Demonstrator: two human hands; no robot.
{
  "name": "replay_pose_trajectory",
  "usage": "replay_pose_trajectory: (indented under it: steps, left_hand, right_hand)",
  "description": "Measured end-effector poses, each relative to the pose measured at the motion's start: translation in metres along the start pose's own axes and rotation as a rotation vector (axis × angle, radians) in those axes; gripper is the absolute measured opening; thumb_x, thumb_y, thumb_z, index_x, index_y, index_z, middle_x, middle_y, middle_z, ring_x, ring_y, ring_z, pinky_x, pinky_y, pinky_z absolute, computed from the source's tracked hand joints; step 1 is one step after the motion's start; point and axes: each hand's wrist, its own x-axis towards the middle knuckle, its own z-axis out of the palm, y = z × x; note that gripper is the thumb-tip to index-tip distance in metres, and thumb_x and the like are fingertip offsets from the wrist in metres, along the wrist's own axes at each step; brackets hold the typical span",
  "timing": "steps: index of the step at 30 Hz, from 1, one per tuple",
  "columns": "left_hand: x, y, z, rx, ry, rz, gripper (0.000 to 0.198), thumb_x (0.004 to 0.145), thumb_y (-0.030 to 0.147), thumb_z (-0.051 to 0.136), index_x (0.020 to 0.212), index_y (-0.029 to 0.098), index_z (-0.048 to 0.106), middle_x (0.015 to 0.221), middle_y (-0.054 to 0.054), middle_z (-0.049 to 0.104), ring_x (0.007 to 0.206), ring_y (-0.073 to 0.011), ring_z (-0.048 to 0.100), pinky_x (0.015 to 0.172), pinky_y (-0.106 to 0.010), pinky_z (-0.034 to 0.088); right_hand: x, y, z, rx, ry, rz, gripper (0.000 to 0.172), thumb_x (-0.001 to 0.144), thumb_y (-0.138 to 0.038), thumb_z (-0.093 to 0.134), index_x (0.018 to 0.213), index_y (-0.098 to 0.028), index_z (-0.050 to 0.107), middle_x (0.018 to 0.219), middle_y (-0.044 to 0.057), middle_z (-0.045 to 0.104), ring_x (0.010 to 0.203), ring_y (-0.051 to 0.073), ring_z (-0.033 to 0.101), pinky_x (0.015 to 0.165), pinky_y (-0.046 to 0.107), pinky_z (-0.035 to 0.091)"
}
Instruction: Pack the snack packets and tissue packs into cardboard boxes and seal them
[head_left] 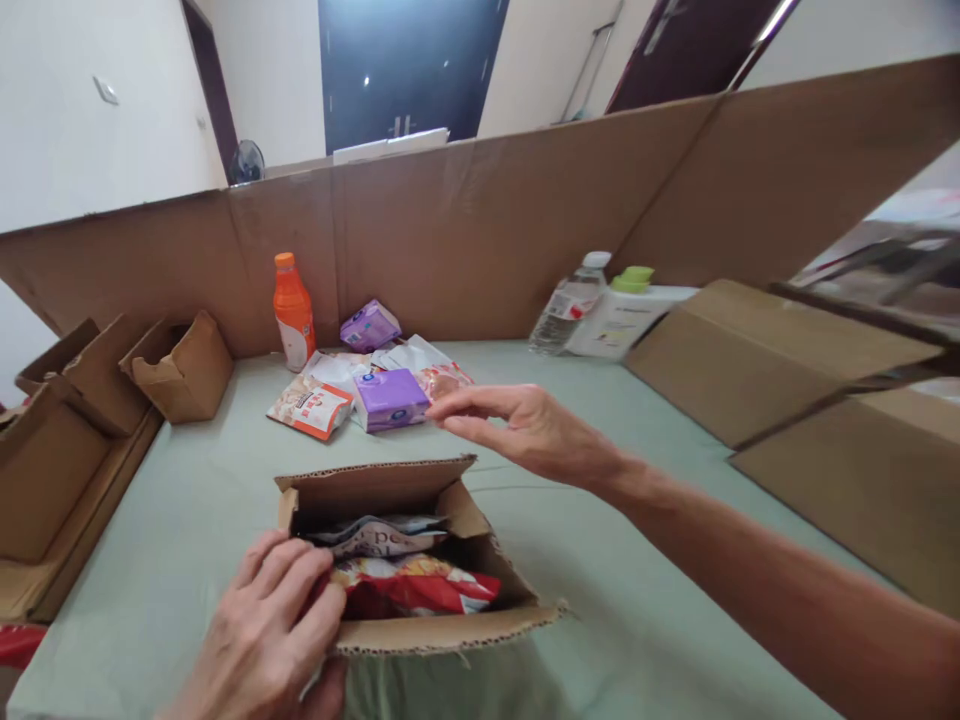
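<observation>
In front of me is an open cardboard box (420, 637). Inside it, a red snack bag (412, 590) lies in front of a grey-and-white packet (386, 538). My left hand (270, 620) grips the box at its left side wall, fingers over the edge. Beyond the box my right hand (517, 425) is stretched out, thumb and fingers apart and nothing visible between them. Its fingertips are at the right end of a purple tissue pack (394, 400); whether they touch it I cannot tell. That pack lies on white and orange food pouches, one of them an orange-and-white pouch (311, 405).
An orange bottle (294, 315) and another purple pack (370, 326) stand by the cardboard wall (450, 240). A clear water bottle (570, 305) leans beside a white jug with a green cap (634, 280). Cardboard boxes flank the table at left (180, 370) and right (750, 350).
</observation>
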Motion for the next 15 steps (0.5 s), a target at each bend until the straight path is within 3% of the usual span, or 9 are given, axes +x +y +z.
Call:
replay_pose_trajectory:
  steps: [3, 5, 7, 11, 15]
  left_hand:
    - [-0.023, -0.005, -0.005, 0.025, 0.095, -0.123, 0.043, 0.089, 0.011, 0.061, 0.132, 0.017, 0.059, 0.145, -0.016, 0.055, 0.134, -0.0285, 0.053, 0.113, -0.043, 0.044]
    - [-0.040, -0.007, -0.001, -0.028, 0.143, -0.249, 0.055, 0.092, 0.015, 0.064, 0.145, 0.017, 0.049, 0.152, -0.016, 0.049, 0.139, -0.0267, 0.050, 0.114, -0.039, 0.044]
    - [-0.052, -0.009, 0.009, -0.111, 0.170, -0.344, 0.062, 0.095, 0.020, 0.063, 0.153, 0.018, 0.041, 0.154, -0.015, 0.049, 0.142, -0.0239, 0.049, 0.114, -0.034, 0.045]
    - [-0.053, -0.008, 0.027, -0.275, 0.193, -0.365, 0.054, 0.101, 0.031, 0.057, 0.152, 0.020, 0.043, 0.146, -0.012, 0.058, 0.138, -0.0214, 0.053, 0.111, -0.032, 0.049]
    - [-0.040, -0.008, 0.033, -0.260, 0.201, -0.329, 0.040, 0.105, 0.037, 0.051, 0.141, 0.021, 0.055, 0.125, -0.008, 0.071, 0.124, -0.0203, 0.062, 0.103, -0.030, 0.055]
  right_hand:
    - [-0.022, 0.017, 0.001, 0.179, -0.153, -0.024, 0.057, 0.089, -0.069, 0.060, 0.125, -0.026, 0.073, 0.127, 0.008, 0.074, 0.116, 0.029, 0.069, 0.096, 0.041, 0.058]
    - [-0.047, 0.028, 0.004, 0.284, -0.214, -0.068, 0.079, 0.084, -0.081, 0.058, 0.144, -0.029, 0.060, 0.146, 0.009, 0.063, 0.133, 0.032, 0.059, 0.105, 0.043, 0.054]
    - [-0.076, 0.033, 0.008, 0.304, -0.206, -0.091, 0.090, 0.081, -0.085, 0.056, 0.155, -0.033, 0.047, 0.159, 0.009, 0.050, 0.144, 0.034, 0.049, 0.112, 0.046, 0.048]
    - [-0.113, 0.025, 0.021, 0.173, -0.043, -0.159, 0.082, 0.086, -0.078, 0.057, 0.156, -0.037, 0.045, 0.165, 0.008, 0.040, 0.152, 0.035, 0.036, 0.122, 0.051, 0.036]
    - [-0.116, 0.010, 0.032, -0.079, -0.184, -0.252, 0.080, 0.088, -0.058, 0.072, 0.157, -0.029, 0.045, 0.151, 0.013, 0.057, 0.143, 0.032, 0.050, 0.117, 0.049, 0.044]
